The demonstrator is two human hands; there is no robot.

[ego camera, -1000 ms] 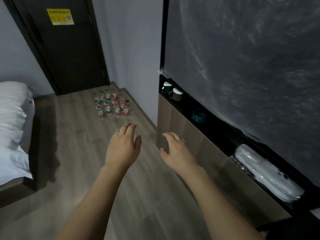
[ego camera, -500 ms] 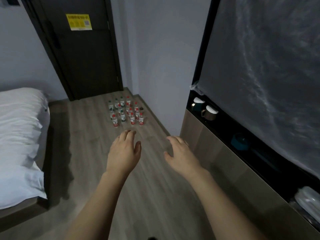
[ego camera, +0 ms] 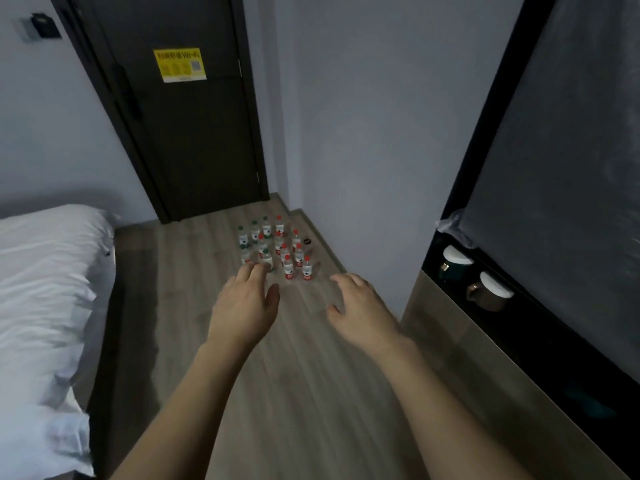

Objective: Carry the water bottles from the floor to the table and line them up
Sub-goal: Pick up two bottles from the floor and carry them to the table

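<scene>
Water bottles [ego camera: 277, 249] upright on floor [ego camera: 311, 375], 12 o'clock. Left hand [ego camera: 244, 308], right hand [ego camera: 363, 311] released, empty. Likely full: heavy, slick; grip mid-body.

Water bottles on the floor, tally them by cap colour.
Red-capped water bottles: 8
Green-capped water bottles: 4
Bottle with unclear cap, by the left hand: 1
Total: 13 in view
</scene>
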